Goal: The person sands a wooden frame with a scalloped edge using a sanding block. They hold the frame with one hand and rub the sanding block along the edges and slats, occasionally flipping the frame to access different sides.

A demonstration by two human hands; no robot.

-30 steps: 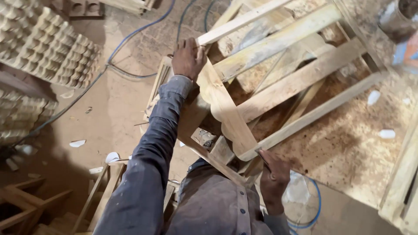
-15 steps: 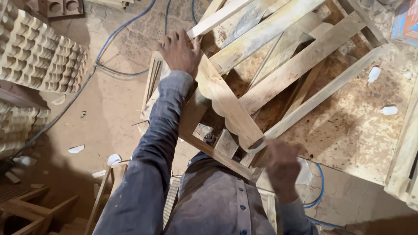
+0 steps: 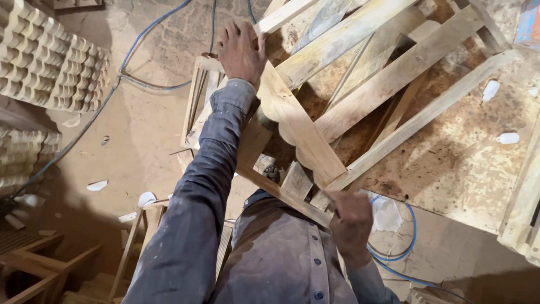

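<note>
A pale wooden furniture frame (image 3: 360,95) of slats and a scalloped rail (image 3: 298,129) lies tilted across a sawdust-covered board. My left hand (image 3: 242,53) is stretched out in a grey sleeve, palm down, gripping the frame's far upper corner. Close to my body, my right hand (image 3: 351,225) is closed in a fist around the near end of the frame's lower rail (image 3: 281,194). I cannot tell whether this fist also holds a small tool.
Stacks of carved wooden pieces (image 3: 48,62) stand at the left. A blue cable (image 3: 140,48) runs over the dirt floor, and another blue cable (image 3: 408,242) loops by my right hand. More wooden frames (image 3: 39,270) sit at bottom left, and a plank (image 3: 523,208) at the right edge.
The frame and my left hand have shifted a little upward in view. My right hand moved quickly near the lower rail's end and is now steady there.
</note>
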